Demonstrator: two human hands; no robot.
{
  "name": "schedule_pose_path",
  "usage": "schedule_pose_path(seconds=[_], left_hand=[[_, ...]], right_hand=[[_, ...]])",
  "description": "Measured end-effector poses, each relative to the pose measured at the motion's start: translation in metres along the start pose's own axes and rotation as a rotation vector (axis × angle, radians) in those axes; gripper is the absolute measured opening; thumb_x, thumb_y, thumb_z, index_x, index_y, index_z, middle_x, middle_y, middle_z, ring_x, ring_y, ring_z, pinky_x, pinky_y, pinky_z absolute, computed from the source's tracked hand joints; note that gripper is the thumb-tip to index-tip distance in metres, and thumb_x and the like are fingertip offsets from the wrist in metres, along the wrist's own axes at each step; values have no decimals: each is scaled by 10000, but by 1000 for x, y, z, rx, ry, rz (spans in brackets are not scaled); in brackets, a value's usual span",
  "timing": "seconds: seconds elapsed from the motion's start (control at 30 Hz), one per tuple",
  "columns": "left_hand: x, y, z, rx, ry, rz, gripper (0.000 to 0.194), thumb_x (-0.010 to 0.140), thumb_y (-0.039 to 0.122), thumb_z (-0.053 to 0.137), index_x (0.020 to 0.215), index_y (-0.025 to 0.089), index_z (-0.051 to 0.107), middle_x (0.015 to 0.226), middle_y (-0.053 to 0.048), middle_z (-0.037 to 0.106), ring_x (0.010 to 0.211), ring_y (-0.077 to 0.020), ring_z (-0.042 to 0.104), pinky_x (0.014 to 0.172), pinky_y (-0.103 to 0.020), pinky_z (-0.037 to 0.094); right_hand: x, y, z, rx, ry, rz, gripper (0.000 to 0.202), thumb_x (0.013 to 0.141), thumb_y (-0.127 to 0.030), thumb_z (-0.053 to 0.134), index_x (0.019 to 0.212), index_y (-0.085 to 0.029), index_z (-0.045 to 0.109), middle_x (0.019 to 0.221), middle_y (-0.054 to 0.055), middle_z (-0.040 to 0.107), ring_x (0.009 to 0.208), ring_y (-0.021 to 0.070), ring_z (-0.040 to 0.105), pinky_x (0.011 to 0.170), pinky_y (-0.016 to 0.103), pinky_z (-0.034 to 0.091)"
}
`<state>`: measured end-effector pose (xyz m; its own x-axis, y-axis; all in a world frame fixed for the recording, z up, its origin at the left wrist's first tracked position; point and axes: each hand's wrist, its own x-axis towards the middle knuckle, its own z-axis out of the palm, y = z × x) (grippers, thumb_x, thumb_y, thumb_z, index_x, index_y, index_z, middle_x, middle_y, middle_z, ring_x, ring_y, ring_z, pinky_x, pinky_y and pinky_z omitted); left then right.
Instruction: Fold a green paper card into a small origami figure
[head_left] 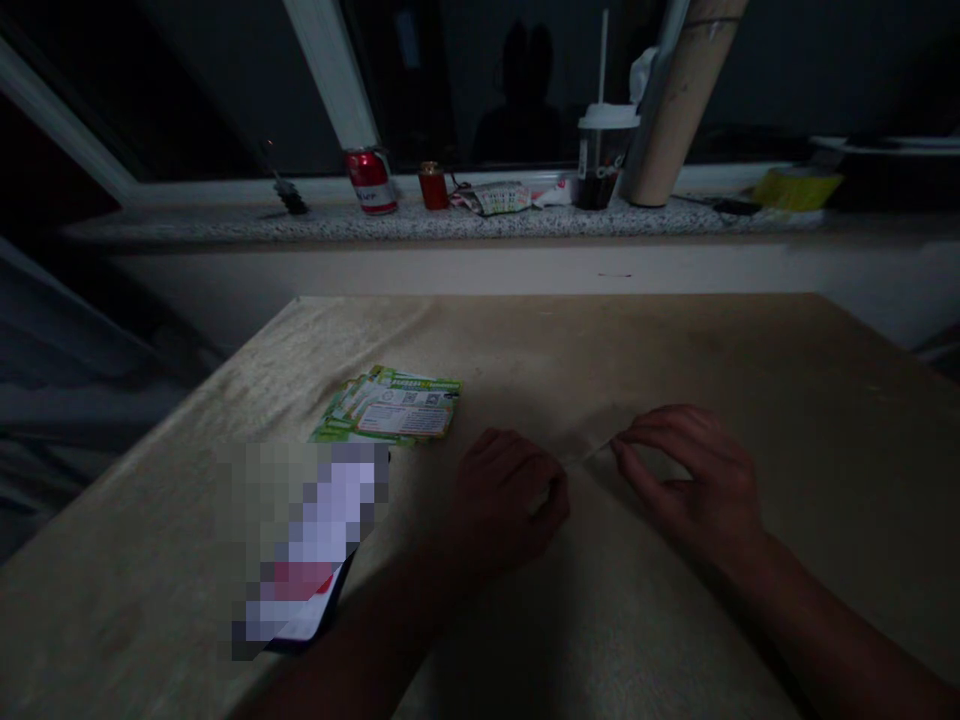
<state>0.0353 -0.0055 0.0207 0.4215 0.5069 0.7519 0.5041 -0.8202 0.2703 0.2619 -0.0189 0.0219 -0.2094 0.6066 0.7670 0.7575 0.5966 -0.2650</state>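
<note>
Over the middle of the table, a thin pale strip (598,450) stretches between my two hands; in the dim light I cannot tell whether it is tape, thread or something else. My right hand (694,480) pinches one end between thumb and fingertips. Thumb and forefinger of my left hand (510,495) are closed in a ring at the other end. A fanned stack of green and white printed cards (405,405) lies beyond my left hand. Left of my left forearm lies a lit phone (307,610), its screen mostly blurred out.
A cloth-covered table (525,330) reaches to the wall. On the speckled windowsill (420,228) stand a red can (371,182), a small jar (433,187), a crumpled wrapper (495,198), a lidded cup with straw (598,160), a cardboard tube (679,110) and a yellow item (799,188).
</note>
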Motion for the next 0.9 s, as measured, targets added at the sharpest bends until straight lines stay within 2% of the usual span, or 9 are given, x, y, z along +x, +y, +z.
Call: schedule_pose_path(seconds=[0.13, 0.23, 0.3, 0.4, 0.47, 0.53, 0.63, 0.77, 0.9], left_hand=[[0, -2, -4, -32, 12, -38, 102, 836, 113, 637, 752, 170, 649, 712, -25, 695, 670, -148, 611, 692, -303, 476], [-1, -2, -5, -111, 19, -147, 77, 818, 123, 647, 755, 166, 662, 720, -29, 689, 692, -159, 610, 689, -302, 471], [-3, -2, -5, -242, -2, -338, 62, 806, 148, 664, 748, 167, 676, 713, -22, 675, 687, -160, 604, 685, -300, 467], [-6, -1, 0, -538, 14, -772, 49, 796, 199, 695, 755, 175, 684, 720, -7, 665, 704, -156, 607, 694, -287, 474], [-7, -1, 5, -668, 40, -926, 82, 823, 252, 688, 799, 176, 671, 757, -10, 684, 719, -156, 630, 685, -278, 492], [-9, -2, 9, -751, 33, -984, 126, 842, 292, 680, 827, 170, 654, 778, -17, 700, 723, -159, 656, 673, -273, 515], [-9, -4, 14, -844, -14, -1018, 161, 814, 305, 714, 850, 158, 659, 799, -33, 721, 736, -173, 687, 677, -283, 545], [-10, -4, 16, -976, -101, -1041, 238, 749, 291, 797, 905, 139, 699, 860, -68, 755, 773, -199, 707, 712, -309, 561], [-14, -4, 20, -1093, -103, -1072, 220, 771, 323, 777, 857, 146, 677, 854, -67, 761, 771, -194, 712, 754, -329, 566]], right_hand=[[1, 10, -6, -16, 29, 79, 42, 853, -170, 727, 865, -193, 694, 795, 65, 733, 748, 228, 691, 712, 386, 521], [0, 9, -7, 26, 20, 151, 22, 865, -188, 715, 869, -200, 697, 817, 62, 740, 768, 227, 703, 738, 382, 533], [-3, 6, -3, 90, -29, 229, 53, 874, -226, 714, 924, -210, 704, 876, 65, 753, 811, 231, 714, 768, 386, 544], [-11, 2, 7, 256, -64, 467, 240, 871, -296, 727, 1098, -227, 685, 1022, 80, 757, 933, 250, 723, 845, 413, 556], [-16, -1, 15, 474, -70, 621, 375, 873, -317, 727, 1226, -238, 625, 984, 59, 764, 937, 240, 731, 885, 421, 558], [-18, -4, 20, 686, -79, 741, 326, 886, -322, 712, 1192, -240, 634, 878, 33, 766, 839, 218, 743, 780, 372, 587], [-17, -10, 22, 760, -36, 791, 174, 853, -292, 746, 1010, -231, 702, 863, 35, 784, 744, 189, 739, 657, 298, 583], [-16, -15, 20, 703, -15, 740, 123, 835, -260, 769, 951, -235, 739, 845, 27, 786, 723, 179, 735, 637, 278, 580], [-18, -15, 22, 722, 3, 651, 178, 851, -230, 756, 1022, -253, 711, 873, 16, 781, 792, 191, 746, 710, 305, 600]])
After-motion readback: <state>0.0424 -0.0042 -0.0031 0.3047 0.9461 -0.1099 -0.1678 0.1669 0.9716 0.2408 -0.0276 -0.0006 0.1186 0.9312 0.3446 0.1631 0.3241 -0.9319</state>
